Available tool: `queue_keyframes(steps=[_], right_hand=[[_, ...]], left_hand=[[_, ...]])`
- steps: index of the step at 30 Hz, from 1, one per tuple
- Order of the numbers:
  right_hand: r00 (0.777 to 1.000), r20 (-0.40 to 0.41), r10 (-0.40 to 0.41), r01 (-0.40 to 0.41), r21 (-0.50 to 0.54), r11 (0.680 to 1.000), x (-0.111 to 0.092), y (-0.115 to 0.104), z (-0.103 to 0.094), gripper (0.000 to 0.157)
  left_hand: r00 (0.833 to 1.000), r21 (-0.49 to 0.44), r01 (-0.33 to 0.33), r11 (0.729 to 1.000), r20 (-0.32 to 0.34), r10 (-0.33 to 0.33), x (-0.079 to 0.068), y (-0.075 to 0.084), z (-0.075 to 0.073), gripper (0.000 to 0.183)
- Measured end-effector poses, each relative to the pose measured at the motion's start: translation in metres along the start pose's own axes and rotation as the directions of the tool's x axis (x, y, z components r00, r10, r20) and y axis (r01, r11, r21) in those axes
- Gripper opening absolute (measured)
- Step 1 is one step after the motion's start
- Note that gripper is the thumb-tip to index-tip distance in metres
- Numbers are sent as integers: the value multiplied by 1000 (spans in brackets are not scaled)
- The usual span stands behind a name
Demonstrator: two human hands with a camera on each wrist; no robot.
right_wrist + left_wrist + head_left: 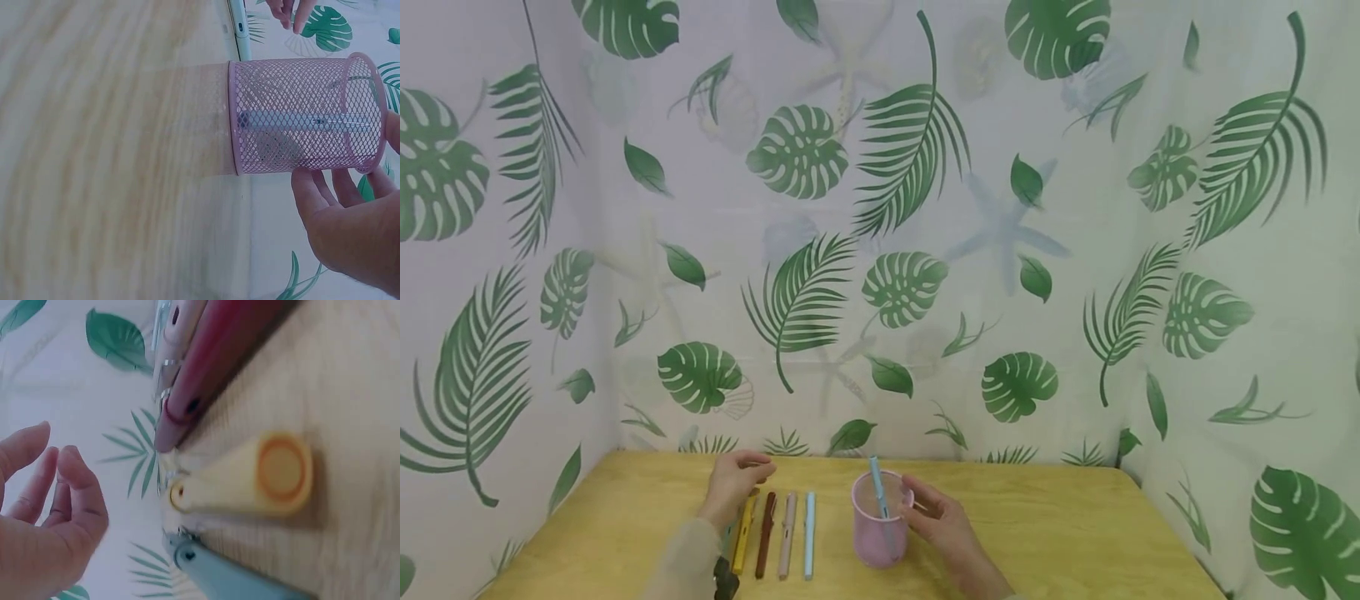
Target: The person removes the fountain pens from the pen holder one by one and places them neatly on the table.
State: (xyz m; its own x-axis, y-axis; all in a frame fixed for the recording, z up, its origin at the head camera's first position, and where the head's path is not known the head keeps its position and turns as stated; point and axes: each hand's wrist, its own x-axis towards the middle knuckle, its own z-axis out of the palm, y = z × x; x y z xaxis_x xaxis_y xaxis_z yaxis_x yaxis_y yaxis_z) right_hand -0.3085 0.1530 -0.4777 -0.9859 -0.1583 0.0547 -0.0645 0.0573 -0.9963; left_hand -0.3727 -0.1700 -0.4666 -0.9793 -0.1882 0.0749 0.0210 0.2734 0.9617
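My left hand [739, 482] hovers at the far ends of a row of pens, fingers loosely bent and holding nothing. Nearest to it are a teal pen [228, 573], partly hidden by the arm in the head view, and a yellow pen [744, 536]. To their right lie a dark red pen [765, 537], a pinkish pen [787, 537] and a light blue pen [809, 536]. A pink mesh pen holder [294, 150] stands upright, with another light blue pen [877, 483] leaning inside. My right hand [946, 527] holds the holder's right side near the rim, fingers curved against it.
The wooden table [1037, 533] carries everything. Behind it and at both sides hangs a pale leaf-print curtain [955, 367]. A small dark object [726, 577] shows at the left wrist.
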Motion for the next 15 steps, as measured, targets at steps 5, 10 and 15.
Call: queue_keyframes(steps=[5, 10, 15], right_hand=[[999, -25, 21, -22, -12, 1000, 0, 2, 2, 58], [999, -29, 14, -14, -11, 1000, -1, 1, 2, 56], [1000, -19, 3, -3, -2, 1000, -2, 1, 3, 54]], left_hand=[[998, -48, -36, 998, 41, 38, -8, 8, 18, 18], [993, -98, -64, 993, 90, 73, -13, 16, 36, 17], [988, -139, -71, 988, 127, 89, -18, 21, 53, 18]])
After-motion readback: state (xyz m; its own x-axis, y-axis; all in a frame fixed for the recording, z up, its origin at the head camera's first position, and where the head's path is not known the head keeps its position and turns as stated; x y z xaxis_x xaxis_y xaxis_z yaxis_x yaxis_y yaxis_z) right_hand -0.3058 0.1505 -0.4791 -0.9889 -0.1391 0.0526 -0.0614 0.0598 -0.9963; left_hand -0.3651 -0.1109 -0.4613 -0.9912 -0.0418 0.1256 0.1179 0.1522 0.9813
